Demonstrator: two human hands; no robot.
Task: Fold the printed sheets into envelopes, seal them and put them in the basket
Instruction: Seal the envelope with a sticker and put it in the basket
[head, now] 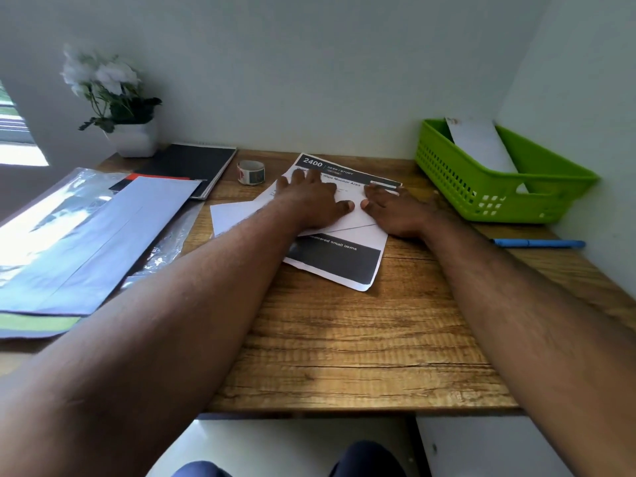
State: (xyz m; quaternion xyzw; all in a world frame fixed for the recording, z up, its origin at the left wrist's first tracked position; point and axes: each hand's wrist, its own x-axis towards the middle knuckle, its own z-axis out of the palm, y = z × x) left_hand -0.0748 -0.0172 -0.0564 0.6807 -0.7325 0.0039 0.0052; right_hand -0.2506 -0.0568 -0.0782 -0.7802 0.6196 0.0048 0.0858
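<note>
A printed sheet [339,261] with black bands lies tilted on the wooden desk [344,339], partly folded, with a white flap [358,220] turned over its middle. My left hand [311,197] lies flat on the sheet's upper left, fingers spread. My right hand [399,210] presses flat on the right side of the fold. Another white paper [230,216] sticks out to the left from under the sheet. A green plastic basket [481,197] stands at the back right, holding one white folded envelope [481,142].
A roll of tape [250,172] sits behind the sheet. A black notebook [192,163] and a potted white flower [117,105] are at the back left. Plastic sleeves with papers [79,235] cover the left side. A blue pen [537,243] lies at the right.
</note>
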